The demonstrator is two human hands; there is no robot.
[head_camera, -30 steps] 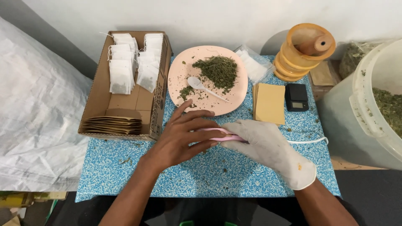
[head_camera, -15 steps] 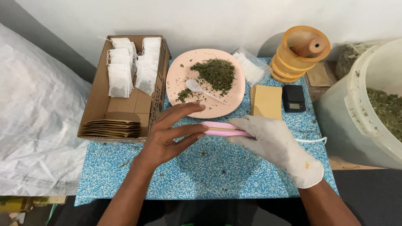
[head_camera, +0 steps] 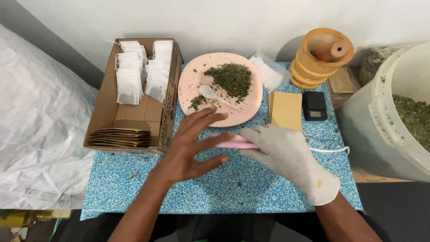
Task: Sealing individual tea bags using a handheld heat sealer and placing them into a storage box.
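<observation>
My right hand point(head_camera: 291, 157), in a whitish glove, grips a flat pink tool point(head_camera: 233, 141) above the blue speckled table point(head_camera: 233, 188). My bare left hand point(head_camera: 192, 148) hovers at the tool's left end with fingers spread, fingertips over or touching it. Just beyond both hands sits a pink plate point(head_camera: 190, 85) holding a heap of dried green herb point(head_camera: 233, 79) and a white plastic spoon point(head_camera: 210, 94). What lies under the tool is hidden by my hands.
A cardboard box point(head_camera: 105, 112) at left holds white tea bags point(head_camera: 130, 80) and stacked brown envelopes point(head_camera: 121, 136). Brown envelopes point(head_camera: 286, 110), a small black scale point(head_camera: 314, 105), orange stacked discs point(head_camera: 320, 58) and a big white bucket of herb point(head_camera: 398, 112) stand to the right. A white sack point(head_camera: 40, 134) lies far left.
My left hand has opened: its fingers lifted and spread away from the pink tool. My right hand stays on the tool, which shifted slightly away from me.
</observation>
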